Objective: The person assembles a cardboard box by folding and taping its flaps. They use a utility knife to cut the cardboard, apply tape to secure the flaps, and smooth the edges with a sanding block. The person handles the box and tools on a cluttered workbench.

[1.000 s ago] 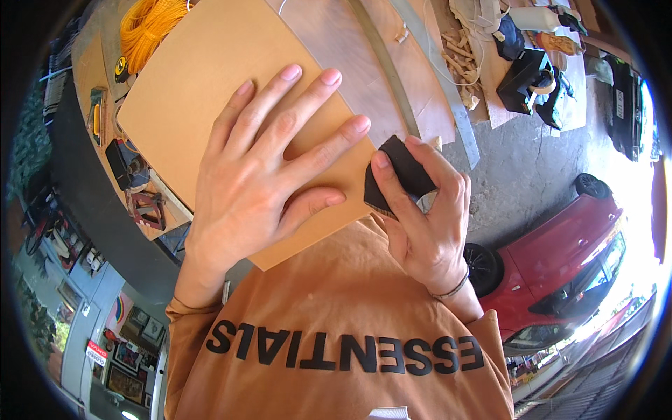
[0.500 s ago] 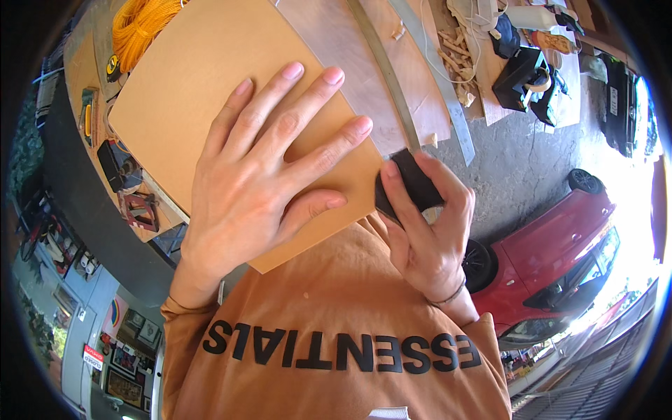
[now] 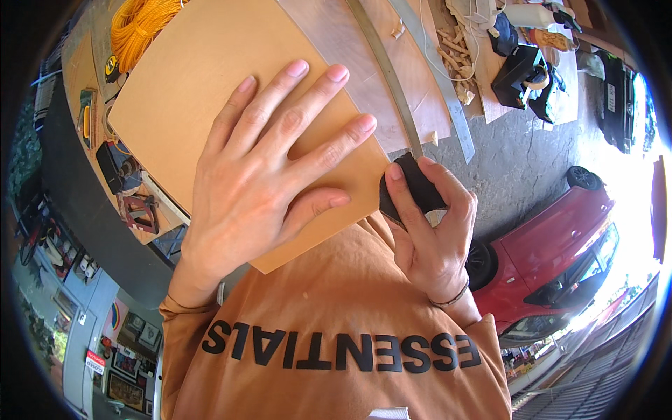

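A stiff tan sheet, perhaps leather or thin board, lies across the near side of the table. Flat on it rests my left hand, fingers spread, the fingertips near the sheet's right edge. My right hand is closed around a piece of black sandpaper, thumb and fingers pinching it. That sandpaper sits against the sheet's near right corner, at the edge. Whether a block is inside it is hidden by my fingers.
A long metal strip and a steel ruler lie right of the sheet. Wood scraps and a black tape dispenser are farther right. Orange rope, a tape measure and a red clamp lie left. A red car stands beyond.
My right hand and the sandpaper have shifted slightly right and toward me along the sheet's corner. My left hand stays spread on the sheet, moved only a little to the right.
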### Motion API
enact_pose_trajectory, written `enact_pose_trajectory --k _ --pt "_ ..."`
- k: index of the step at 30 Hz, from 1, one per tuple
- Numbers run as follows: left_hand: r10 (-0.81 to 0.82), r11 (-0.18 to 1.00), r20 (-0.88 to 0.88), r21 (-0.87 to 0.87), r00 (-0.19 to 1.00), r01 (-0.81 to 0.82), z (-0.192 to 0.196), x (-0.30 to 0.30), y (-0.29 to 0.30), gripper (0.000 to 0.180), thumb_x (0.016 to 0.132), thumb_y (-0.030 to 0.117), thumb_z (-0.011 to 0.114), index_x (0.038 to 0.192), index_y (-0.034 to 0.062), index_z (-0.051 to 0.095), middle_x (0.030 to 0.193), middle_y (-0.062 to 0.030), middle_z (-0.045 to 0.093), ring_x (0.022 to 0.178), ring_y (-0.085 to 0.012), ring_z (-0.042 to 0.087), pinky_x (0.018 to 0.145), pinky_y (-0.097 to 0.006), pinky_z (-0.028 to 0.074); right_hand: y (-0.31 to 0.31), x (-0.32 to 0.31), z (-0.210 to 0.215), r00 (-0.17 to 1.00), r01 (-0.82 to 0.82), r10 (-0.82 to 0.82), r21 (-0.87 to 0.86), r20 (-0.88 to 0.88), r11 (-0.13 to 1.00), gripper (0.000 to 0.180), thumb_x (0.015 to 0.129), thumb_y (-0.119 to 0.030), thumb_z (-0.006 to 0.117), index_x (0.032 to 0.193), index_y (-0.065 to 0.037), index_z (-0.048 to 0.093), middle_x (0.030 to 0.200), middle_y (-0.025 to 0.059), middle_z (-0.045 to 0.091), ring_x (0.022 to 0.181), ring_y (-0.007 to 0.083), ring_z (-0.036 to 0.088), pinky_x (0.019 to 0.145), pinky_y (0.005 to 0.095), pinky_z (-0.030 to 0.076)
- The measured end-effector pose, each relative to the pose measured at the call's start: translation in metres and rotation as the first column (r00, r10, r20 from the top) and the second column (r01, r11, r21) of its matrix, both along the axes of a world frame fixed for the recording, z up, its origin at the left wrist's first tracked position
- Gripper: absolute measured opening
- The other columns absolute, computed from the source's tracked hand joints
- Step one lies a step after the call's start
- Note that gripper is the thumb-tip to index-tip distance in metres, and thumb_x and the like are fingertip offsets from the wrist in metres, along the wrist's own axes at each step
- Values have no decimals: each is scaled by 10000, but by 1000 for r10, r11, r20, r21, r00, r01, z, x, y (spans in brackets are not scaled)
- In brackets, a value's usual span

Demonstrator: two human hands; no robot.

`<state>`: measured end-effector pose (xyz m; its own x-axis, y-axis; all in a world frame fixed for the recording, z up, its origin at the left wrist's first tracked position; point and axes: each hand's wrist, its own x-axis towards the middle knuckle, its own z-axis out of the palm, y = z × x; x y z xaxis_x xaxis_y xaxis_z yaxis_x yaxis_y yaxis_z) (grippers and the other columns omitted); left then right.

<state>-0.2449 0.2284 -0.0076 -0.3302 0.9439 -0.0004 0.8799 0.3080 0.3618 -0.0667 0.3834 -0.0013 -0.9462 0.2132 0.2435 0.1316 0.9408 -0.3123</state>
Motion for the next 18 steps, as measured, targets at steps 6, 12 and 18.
enact_pose_trajectory --k 6,12,18 --pt "-11 1000 -10 5 1000 11 -1 -1 0 645 930 669 505 1448 308 633 1608 -94 461 1468 -373 409 1171 -579 331 -1 -1 0 997 8 -4 -52 72 999 553 688 -61 820 1237 -55 753 1288 149 609 876 247 618 734 330 528" --pt "-7 1000 -11 9 1000 7 -1 0 1 644 933 670 498 1446 306 637 1610 -96 456 1468 -377 406 1174 -578 328 0 -2 3 990 18 -2 -112 141 994 526 723 -67 801 1245 -49 748 1289 163 598 919 265 610 775 346 524" --pt "-8 1000 -9 11 1000 8 -2 -2 2 644 931 670 501 1442 303 640 1610 -98 455 1470 -380 403 1176 -580 325 -2 -1 12 987 28 0 -171 160 985 450 831 -100 758 1278 -57 740 1330 224 556 1147 347 578 962 402 497"
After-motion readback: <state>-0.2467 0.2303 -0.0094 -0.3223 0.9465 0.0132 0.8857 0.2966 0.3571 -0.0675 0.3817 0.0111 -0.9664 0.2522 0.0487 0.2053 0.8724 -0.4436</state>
